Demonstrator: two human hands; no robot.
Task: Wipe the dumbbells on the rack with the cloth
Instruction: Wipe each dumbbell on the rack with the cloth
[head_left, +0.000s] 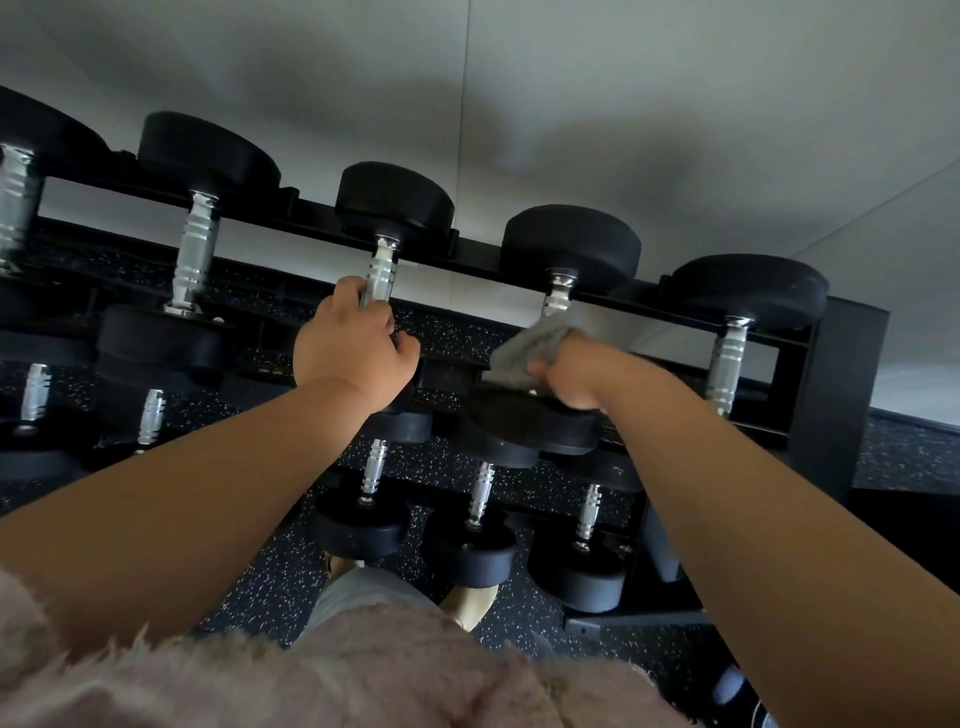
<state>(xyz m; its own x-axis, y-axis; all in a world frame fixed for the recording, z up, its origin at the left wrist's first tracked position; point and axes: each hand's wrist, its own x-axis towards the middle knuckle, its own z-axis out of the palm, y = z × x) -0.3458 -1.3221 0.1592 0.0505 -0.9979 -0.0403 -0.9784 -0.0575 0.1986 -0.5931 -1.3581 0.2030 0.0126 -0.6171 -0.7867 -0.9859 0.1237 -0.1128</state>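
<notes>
While left hand (353, 348) grips a handle (381, 275), right hand (569, 371) clutches cloth (530, 345).

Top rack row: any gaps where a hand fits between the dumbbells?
Widest gap: between the handle gripped by the left hand and the next handle left. Another lies between the cloth in the right hand and the far-right handle. Between the hands it is narrow. The heads at the rear rail leave only slim gaps.

Bare forearms, fluffy pale pink top (332, 680), light grey shorts (363, 592), beige shoes (475, 603)
</notes>
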